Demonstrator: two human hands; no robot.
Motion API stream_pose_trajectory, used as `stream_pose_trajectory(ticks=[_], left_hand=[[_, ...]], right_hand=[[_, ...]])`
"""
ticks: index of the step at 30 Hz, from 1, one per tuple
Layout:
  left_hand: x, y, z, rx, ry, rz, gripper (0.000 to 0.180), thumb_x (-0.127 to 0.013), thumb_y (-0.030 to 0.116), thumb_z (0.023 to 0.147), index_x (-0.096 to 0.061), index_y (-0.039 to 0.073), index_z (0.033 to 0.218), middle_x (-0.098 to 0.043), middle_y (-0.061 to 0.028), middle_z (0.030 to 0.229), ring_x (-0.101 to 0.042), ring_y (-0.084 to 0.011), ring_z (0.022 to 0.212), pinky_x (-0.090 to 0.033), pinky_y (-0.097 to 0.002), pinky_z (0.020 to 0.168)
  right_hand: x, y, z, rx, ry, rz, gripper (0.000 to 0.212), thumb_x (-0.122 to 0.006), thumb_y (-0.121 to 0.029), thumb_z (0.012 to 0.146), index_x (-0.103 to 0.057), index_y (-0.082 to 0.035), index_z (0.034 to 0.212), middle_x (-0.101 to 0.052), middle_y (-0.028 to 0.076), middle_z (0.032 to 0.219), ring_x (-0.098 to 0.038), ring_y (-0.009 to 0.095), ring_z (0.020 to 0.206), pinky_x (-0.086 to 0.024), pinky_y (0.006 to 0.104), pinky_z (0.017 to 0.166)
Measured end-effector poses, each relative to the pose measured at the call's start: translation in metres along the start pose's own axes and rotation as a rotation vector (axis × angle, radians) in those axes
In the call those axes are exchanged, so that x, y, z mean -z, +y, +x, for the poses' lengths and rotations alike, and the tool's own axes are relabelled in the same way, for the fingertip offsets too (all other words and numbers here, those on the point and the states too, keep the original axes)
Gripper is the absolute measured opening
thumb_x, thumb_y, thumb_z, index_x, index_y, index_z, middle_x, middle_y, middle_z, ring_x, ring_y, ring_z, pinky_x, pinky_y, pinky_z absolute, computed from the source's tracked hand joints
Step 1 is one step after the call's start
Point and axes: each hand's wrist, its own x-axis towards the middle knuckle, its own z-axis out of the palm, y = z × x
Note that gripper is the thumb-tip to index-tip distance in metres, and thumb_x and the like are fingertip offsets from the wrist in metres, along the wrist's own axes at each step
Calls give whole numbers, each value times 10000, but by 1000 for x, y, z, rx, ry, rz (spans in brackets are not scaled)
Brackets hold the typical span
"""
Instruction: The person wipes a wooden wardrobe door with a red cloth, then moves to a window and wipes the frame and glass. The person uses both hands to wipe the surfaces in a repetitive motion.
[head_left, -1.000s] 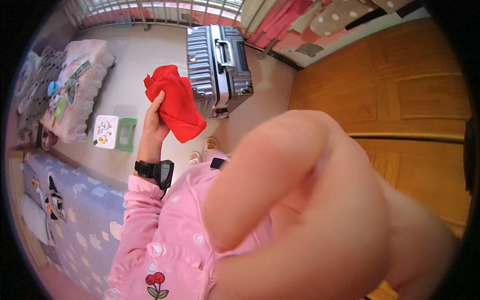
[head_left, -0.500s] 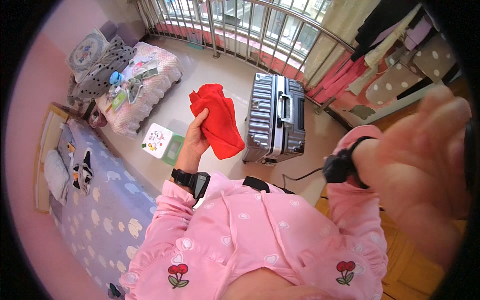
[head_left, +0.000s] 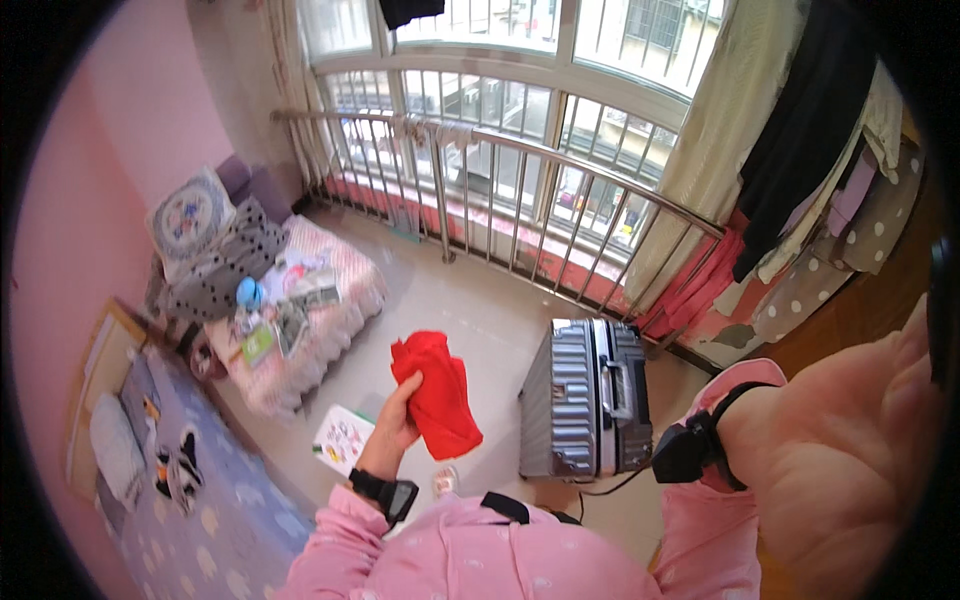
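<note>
A folded red cloth [head_left: 438,398] hangs in front of me, pinched along its left side by my left hand [head_left: 396,420]. The thumb lies over the fabric and the other fingers are behind it. My right hand [head_left: 835,450] is raised very close to the camera at the right edge, palm showing. Its fingers look stretched out, though the tips run out of the picture, and I see nothing held in it. Below and right of the cloth stands a ribbed grey suitcase [head_left: 565,410], upright on the floor, apart from both hands.
To the left are a bed [head_left: 235,510] and a frilled sofa [head_left: 345,260] with small items on it. A white-topped box [head_left: 342,440] stands by my left wrist. Metal railing [head_left: 500,145] runs before the window; clothes [head_left: 800,150] hang at right.
The view has tilted up, so more of the window shows and the suitcase sits lower in the picture. My left hand still grips the red cloth; my right hand remains raised by the camera.
</note>
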Motion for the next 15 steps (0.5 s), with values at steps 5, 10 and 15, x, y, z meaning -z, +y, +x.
stream_pose_trajectory(ticks=[5,10,15], left_hand=[[29,56,27,9,-145,24,546,-657,258,1007,-476,59,1482,-582,-119,1456,-568,-278,1336,-441,-459,1160],[33,97,57,-1,-100,67,525,-671,285,1003,-502,53,1443,-599,-107,1432,-591,-260,1295,-461,-447,1134],[3,140,105,-26,-196,57,532,-674,290,1001,-497,58,1446,-607,-84,1417,-588,-241,1297,-458,-429,1134]], right_hand=[[-44,32,25,-12,44,-58,295,-733,-127,926,-643,-15,1183,-668,32,1016,-596,105,801,-485,278,721],[-74,56,53,66,176,-124,295,-742,-128,921,-643,-17,1176,-664,21,1004,-588,94,790,-480,272,712],[-104,120,19,-229,584,-204,296,-752,-129,917,-644,-19,1170,-660,9,992,-580,83,778,-476,267,702]])
